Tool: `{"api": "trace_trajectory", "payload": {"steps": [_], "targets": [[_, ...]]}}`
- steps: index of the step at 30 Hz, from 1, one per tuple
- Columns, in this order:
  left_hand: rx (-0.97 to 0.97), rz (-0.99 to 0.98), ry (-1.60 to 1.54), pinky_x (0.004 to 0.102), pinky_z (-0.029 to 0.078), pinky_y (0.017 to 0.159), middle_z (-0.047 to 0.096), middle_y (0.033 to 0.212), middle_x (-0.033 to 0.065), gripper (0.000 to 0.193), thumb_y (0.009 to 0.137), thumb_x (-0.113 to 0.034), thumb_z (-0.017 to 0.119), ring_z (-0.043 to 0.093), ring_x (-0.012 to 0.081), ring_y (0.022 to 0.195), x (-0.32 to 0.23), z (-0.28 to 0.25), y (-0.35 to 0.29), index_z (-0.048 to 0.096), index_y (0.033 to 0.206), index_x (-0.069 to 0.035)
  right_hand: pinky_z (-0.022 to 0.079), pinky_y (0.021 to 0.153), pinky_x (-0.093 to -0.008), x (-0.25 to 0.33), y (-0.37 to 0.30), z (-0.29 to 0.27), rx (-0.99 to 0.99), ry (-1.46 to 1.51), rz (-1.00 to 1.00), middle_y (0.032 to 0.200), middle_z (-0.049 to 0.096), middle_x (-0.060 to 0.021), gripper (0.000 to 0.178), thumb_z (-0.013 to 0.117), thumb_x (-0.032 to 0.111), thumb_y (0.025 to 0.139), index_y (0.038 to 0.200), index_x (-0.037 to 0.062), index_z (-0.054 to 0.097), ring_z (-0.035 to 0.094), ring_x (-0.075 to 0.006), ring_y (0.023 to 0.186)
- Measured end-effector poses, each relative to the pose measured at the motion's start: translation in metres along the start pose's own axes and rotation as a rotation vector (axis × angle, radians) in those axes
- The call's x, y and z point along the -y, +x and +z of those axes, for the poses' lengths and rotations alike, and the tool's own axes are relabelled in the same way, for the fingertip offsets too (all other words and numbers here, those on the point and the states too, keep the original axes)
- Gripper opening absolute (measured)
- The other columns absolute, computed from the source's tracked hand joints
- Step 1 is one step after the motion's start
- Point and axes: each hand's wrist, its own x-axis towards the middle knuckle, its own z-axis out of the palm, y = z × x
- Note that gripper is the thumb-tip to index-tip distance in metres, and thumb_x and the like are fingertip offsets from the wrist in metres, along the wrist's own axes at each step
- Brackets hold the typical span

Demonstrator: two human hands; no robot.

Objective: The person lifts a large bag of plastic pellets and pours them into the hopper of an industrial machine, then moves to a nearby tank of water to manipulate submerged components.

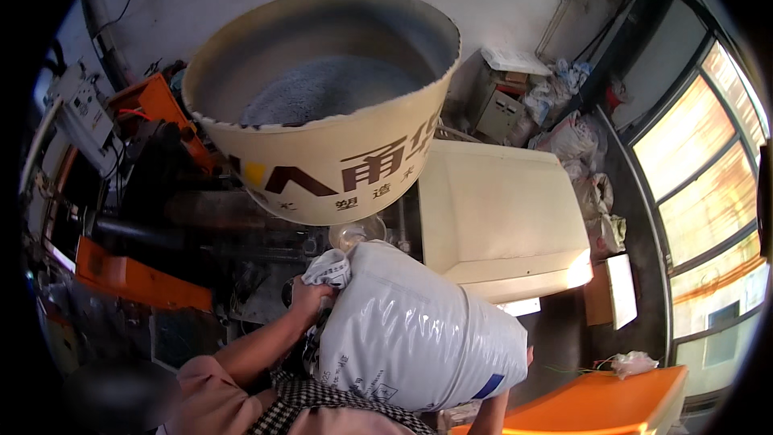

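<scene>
A full, shiny white plastic sack [411,322] lies tilted across the front of my body, its gathered neck up to the left. My left hand [308,300] is closed around the bunched neck. At the sack's lower right end, my right hand [529,356] holds it from beneath; only a few fingertips show past its edge and the rest is hidden. Just beyond the sack stands a big round cream hopper [346,141] with a worn rim and dark lettering. Grey granular material [326,89] lies inside it. A short clear-looking neck [354,234] shows under the hopper.
Right of the hopper is a cream machine cover [499,209]. An orange panel [596,403] is at the lower right, with orange machine parts [137,278] at left. Filled bags [576,145] and a grey box [499,109] stand along the wall near the windows [700,145].
</scene>
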Motion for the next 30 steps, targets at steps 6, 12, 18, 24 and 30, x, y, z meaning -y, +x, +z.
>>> {"api": "trace_trajectory", "payload": {"steps": [6,12,18,24,30], "targets": [[0.180,0.064,0.140,0.0309,0.048,0.067,0.066,0.082,0.0115,0.030,0.052,0.003,0.067,0.062,0.0205,0.073,-0.044,0.069,-0.036,0.065,0.082,0.007,0.042,0.089,-0.0477,0.036,-0.131,-0.033,-0.201,-0.056,-0.156,0.088,0.063,-0.0040,0.045,0.042,0.047,0.092,0.095,0.0074,0.062,0.059,-0.0152,0.083],[0.568,0.013,0.120,0.0277,0.049,0.067,0.067,0.078,0.0055,0.028,0.056,0.007,0.067,0.062,0.0145,0.071,-0.015,0.125,-0.029,0.069,0.083,0.001,0.042,0.088,-0.0485,0.065,-0.212,-0.019,-0.410,-0.126,-0.320,0.085,0.063,-0.0035,0.045,0.041,0.048,0.092,0.092,0.0080,0.062,0.059,-0.0144,0.081],[0.720,-0.102,0.187,0.0265,0.048,0.063,0.067,0.077,0.0051,0.024,0.058,0.008,0.067,0.060,0.0131,0.068,0.004,0.167,-0.014,0.070,0.081,0.002,0.042,0.088,-0.0494,0.083,-0.243,0.012,-0.515,-0.167,-0.496,0.082,0.062,-0.0030,0.045,0.041,0.049,0.092,0.090,0.0087,0.062,0.059,-0.0137,0.079],[0.825,0.128,0.035,0.0310,0.048,0.055,0.065,0.070,0.0093,0.017,0.061,0.006,0.062,0.061,0.0182,0.061,-0.188,0.227,-0.052,0.067,0.077,0.006,0.042,0.087,-0.0502,0.185,-0.313,0.128,-0.466,-0.222,-0.736,0.079,0.062,-0.0025,0.046,0.041,0.050,0.092,0.087,0.0094,0.062,0.059,-0.0130,0.077],[0.783,0.651,0.528,0.0342,0.042,0.087,0.065,0.087,0.0124,0.022,0.072,-0.015,0.059,0.059,0.0169,0.090,-0.483,0.178,-0.134,0.065,0.085,0.001,0.042,0.086,-0.0510,0.281,-0.328,0.229,-0.371,-0.340,-0.995,0.077,0.062,-0.0019,0.046,0.041,0.051,0.091,0.085,0.0100,0.061,0.059,-0.0122,0.075]]}}
